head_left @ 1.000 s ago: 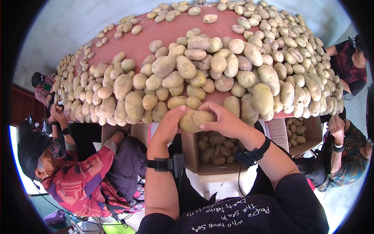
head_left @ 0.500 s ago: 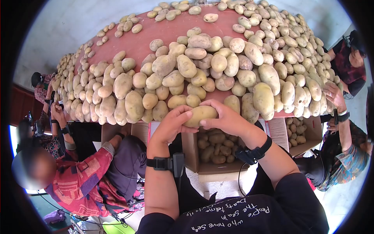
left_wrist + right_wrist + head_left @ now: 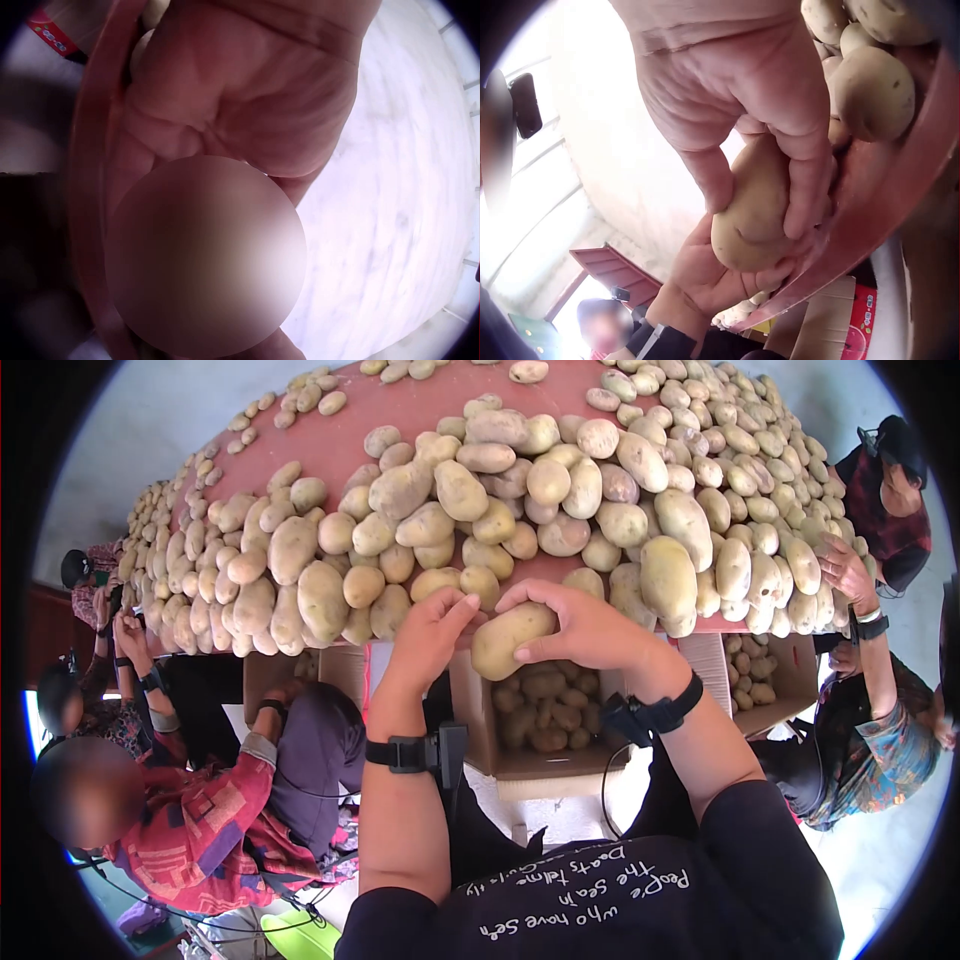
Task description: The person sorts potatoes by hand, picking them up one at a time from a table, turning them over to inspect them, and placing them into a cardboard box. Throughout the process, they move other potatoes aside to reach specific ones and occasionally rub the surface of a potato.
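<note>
My right hand [image 3: 590, 622] grips a smooth tan potato [image 3: 512, 642] between thumb and fingers, in front of the table's near edge. In the right wrist view a short curved mark shows on the potato's skin [image 3: 754, 217]. My left hand [image 3: 428, 640] is close at the potato's left side, its fingers relaxed and not wrapped around it. From the right wrist, the left palm [image 3: 712, 277] faces up just behind and below the potato. A blurred disc hides the lower middle of the left wrist view, including most of the left fingers.
Heaped potatoes [image 3: 400, 488] cover much of the red table [image 3: 330, 435]. Below my hands stands a cardboard box [image 3: 545, 788] with potatoes inside; another box [image 3: 785, 660] stands at right. People sit on both sides, one in a red patterned jacket [image 3: 210, 800] close at left.
Both hands were on the potato; the left fingers have since loosened from it, and the right hand holds it, tilted. The head view has shifted, so the table appears higher.
</note>
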Motion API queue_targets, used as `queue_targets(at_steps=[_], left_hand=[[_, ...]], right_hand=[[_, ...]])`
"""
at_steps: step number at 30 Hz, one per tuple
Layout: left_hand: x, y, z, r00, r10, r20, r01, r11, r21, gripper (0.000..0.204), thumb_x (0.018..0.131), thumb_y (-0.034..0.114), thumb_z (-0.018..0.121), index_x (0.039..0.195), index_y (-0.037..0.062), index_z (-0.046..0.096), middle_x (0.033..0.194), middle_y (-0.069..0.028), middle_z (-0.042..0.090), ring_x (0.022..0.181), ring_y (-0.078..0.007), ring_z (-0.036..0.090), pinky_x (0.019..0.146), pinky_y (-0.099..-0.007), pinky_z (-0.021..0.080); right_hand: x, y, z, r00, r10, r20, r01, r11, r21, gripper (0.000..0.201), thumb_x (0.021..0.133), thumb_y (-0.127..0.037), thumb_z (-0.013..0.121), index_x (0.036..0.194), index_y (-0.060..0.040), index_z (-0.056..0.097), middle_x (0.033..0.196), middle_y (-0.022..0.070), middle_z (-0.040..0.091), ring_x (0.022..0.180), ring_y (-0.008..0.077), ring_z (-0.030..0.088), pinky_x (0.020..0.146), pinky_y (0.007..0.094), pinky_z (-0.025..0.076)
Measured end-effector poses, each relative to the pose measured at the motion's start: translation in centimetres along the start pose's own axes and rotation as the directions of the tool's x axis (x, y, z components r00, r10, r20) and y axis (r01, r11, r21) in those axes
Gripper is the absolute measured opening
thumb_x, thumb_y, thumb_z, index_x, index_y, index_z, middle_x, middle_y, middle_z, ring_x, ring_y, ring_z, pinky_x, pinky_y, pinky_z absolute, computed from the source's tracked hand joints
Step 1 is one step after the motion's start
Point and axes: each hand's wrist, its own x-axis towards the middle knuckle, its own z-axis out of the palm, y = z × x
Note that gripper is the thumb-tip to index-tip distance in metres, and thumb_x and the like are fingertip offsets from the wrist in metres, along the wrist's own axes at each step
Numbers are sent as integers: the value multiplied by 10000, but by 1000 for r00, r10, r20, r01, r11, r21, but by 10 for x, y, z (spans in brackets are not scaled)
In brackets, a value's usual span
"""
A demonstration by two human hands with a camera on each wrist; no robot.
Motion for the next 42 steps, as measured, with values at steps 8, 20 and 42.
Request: queue_targets(at_steps=[8, 20, 42], left_hand=[[4, 5, 19, 938, 245, -244, -127, 901, 414, 316, 868, 123, 740, 1074, -19, 547, 750, -121, 686, 642, -187, 686, 613, -305, 533], [10, 3, 34, 913, 354, -204, -99, 677, 729, 535, 808, 337, 781, 1170, -22, 620, 725, -128, 679, 699, -296, 668, 674, -407, 527], [-4, 1, 29, 960, 280, -6, -228, 791, 567, 562, 696, 106, 821, 1168, 42, 523, 1009, -140, 654, 831, -249, 678, 742, -366, 557]], right_hand=[[-21, -24, -31, 932, 119, 341, -43, 974, -224, 516, 751, -143, 819, 1216, -43, 620, 1165, 70, 643, 1089, 192, 604, 939, 325, 477], [-27, -8, -16, 850, 321, 418, -226, 939, -260, 418, 922, -310, 690, 1193, 1, 631, 1018, 137, 724, 928, 230, 688, 829, 342, 533], [-2, 7, 9, 920, 386, 74, -391, 876, 283, 593, 1043, -373, 516, 1484, -12, 353, 1297, 129, 558, 1116, 206, 616, 965, 365, 539]])
